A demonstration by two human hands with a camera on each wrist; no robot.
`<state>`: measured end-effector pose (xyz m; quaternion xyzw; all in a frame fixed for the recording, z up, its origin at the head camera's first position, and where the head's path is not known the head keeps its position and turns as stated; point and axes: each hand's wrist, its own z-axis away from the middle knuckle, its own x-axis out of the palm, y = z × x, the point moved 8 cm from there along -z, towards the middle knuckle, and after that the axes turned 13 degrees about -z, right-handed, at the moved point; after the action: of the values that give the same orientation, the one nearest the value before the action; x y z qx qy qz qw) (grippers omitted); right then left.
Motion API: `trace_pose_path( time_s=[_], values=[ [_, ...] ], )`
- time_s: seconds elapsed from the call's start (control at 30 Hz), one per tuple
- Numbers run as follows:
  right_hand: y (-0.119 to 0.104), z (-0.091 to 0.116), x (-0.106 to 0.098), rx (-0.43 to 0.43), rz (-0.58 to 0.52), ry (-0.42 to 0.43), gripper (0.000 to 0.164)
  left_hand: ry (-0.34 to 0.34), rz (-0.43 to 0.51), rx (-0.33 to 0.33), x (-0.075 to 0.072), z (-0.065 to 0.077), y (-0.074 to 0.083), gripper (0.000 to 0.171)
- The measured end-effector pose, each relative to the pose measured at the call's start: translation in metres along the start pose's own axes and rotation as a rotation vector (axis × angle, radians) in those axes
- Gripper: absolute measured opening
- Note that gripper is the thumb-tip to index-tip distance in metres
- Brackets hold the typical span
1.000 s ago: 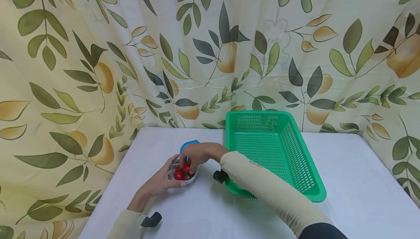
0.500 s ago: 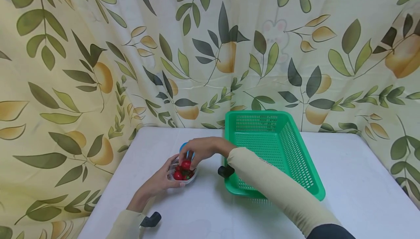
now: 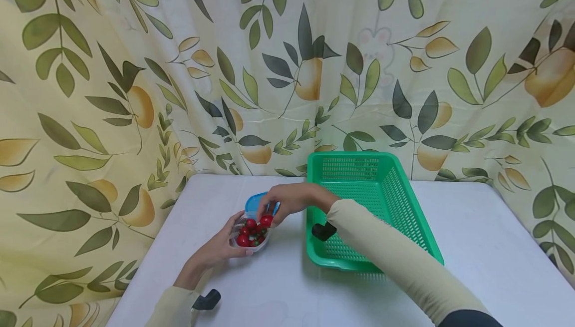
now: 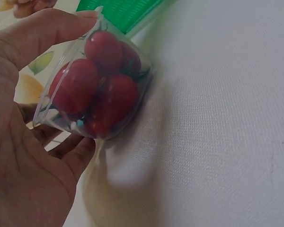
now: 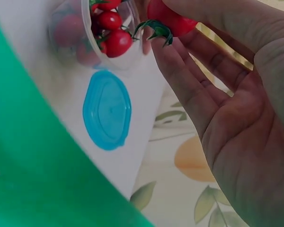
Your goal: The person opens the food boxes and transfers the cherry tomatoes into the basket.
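My left hand (image 3: 221,244) grips a clear plastic container (image 4: 144,80) by its sides, thumb on the near rim and fingers around the far side. Several cherry tomatoes (image 4: 102,90) with green stems lie inside it. Just above the container's right edge, my right hand (image 3: 289,201) pinches one cherry tomato (image 5: 173,21) between thumb and fingers; its green calyx shows in the right wrist view. A blue lid (image 5: 107,111) lies on the table behind the container, partly covered by the right hand in the head view.
A green perforated plastic basket (image 3: 375,268) stands on the white table (image 3: 278,292) right of the container, partly under the right forearm. Behind the table hangs a curtain (image 3: 287,67) printed with leaves and fruit.
My right hand has risen out of the container with a tomato and moved right, toward the basket. More of the blue lid shows now. The left hand and container stay in place.
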<state>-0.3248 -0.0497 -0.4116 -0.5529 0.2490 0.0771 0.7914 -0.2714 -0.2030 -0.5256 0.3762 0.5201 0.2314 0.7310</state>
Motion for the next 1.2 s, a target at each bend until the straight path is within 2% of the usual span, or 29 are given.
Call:
trace_pose_path(
  time_s=[0.3, 0.8, 1.2],
  values=[
    [-0.001, 0.025, -0.011, -0.040, -0.073, 0.006, 0.030, 0.009, -0.010, -0.016, -0.001, 0.000, 0.001, 0.111],
    [0.003, 0.067, -0.032, 0.027, -0.107, 0.086, 0.035, 0.019, 0.008, -0.042, 0.000, 0.001, -0.001, 0.109],
    [0.017, 0.098, -0.052, 0.054, -0.099, 0.165, 0.034, 0.015, 0.017, -0.029, -0.001, 0.002, 0.000, 0.109]
  ],
)
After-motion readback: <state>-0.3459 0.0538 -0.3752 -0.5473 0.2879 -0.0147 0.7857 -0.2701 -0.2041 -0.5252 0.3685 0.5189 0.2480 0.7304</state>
